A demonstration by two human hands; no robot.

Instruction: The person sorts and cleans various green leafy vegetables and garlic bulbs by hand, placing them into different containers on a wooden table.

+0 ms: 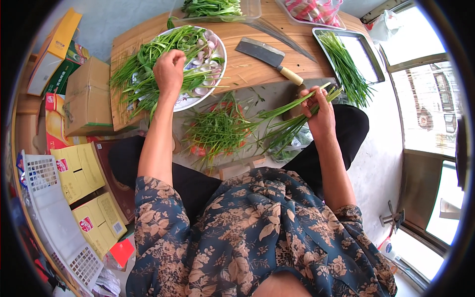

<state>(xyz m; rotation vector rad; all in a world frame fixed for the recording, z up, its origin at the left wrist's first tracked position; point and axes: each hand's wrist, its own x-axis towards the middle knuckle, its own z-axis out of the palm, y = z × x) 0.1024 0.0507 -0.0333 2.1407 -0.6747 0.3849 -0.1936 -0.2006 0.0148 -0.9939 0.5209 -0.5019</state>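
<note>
My left hand (170,70) is over a white plate (219,80) with a heap of green stalks (148,55) and pale pink-white slices (207,44). Its fingers are curled; whether they pinch a stalk is unclear. My right hand (318,102) holds a small bunch of long green stalks (284,109) at their pale ends, with the leafy ends pointing left. Beneath, between my knees, cut greens (219,128) lie heaped over a red container (198,150). A cleaver (261,52) with a wooden handle lies on the wooden table (237,74).
At the table's right, a metal-rimmed tray (377,70) holds long thin greens (343,67). Two clear plastic containers stand at the back, one with greens (211,8), one with a striped bag (311,9). Thin dark strips (285,39) lie behind the cleaver. Cardboard boxes (89,96) stand left.
</note>
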